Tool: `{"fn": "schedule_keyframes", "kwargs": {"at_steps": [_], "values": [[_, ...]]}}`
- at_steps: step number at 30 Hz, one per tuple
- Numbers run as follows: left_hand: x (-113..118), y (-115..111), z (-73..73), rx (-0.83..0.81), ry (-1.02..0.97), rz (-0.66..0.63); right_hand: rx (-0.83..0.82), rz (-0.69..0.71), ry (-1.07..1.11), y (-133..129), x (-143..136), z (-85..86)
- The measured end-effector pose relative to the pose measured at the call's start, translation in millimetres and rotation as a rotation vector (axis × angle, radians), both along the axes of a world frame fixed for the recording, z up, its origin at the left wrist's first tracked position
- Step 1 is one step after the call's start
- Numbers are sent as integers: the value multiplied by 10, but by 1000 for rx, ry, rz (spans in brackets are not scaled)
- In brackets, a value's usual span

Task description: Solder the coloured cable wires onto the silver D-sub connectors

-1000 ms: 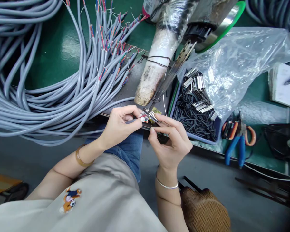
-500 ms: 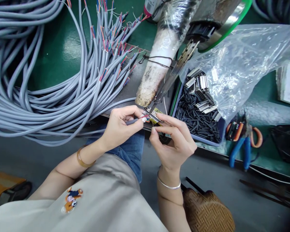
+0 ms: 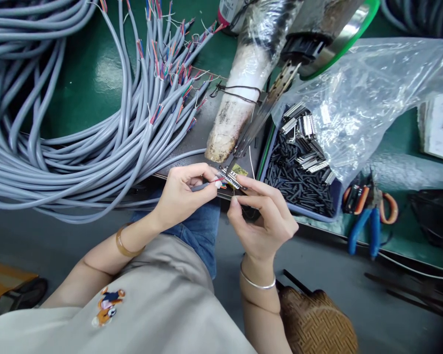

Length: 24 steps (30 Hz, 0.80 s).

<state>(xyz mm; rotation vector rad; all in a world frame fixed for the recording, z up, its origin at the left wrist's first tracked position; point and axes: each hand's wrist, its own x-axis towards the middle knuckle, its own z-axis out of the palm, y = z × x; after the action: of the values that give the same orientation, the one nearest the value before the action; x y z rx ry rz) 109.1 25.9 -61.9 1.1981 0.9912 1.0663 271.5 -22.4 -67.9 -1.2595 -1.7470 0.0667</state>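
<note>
My left hand [image 3: 186, 189] is closed in a pinch on the end of a grey cable [image 3: 199, 187], whose thin coloured wires fan out past the fingertips. Those wires lie against a metal multi-pin connector [image 3: 231, 179] at the bench edge. The tip of a fixed soldering iron [image 3: 256, 120] comes down onto or just over the connector; exact contact is too small to tell. My right hand [image 3: 266, 216] reaches in from the other side, one finger against the connector's right end. Its thumb and another finger pinch a thin wire [image 3: 234, 191].
A large bundle of grey cables [image 3: 77, 162] with stripped ends covers the left bench. A blue bin [image 3: 300, 212] holds black tubes and connectors, partly under a plastic bag [image 3: 362, 93]. Blue- and orange-handled pliers [image 3: 372, 216] lie at right. A wrapped white post [image 3: 232, 105] stands beside the iron.
The connector has shifted slightly down and left, showing more of the yellow patch behind it. Both hands keep nearly the same grip, and the whole view has moved a little.
</note>
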Motion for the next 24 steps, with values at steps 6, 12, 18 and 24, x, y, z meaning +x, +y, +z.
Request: {"fn": "schedule_keyframes", "kwargs": {"at_steps": [6,12,18,24], "values": [[-26,-23,32,-55,-32,-7,-44,-20,124,-9,-32,2],[-25,-36,19,-120,-82,12,-121,-2,182,-38,-42,-2],[15,-27,31,-99,-104,41,-69,-14,108,-28,-50,16],[23,-16,56,-101,-118,56,-70,-17,98,-3,-51,13]]}}
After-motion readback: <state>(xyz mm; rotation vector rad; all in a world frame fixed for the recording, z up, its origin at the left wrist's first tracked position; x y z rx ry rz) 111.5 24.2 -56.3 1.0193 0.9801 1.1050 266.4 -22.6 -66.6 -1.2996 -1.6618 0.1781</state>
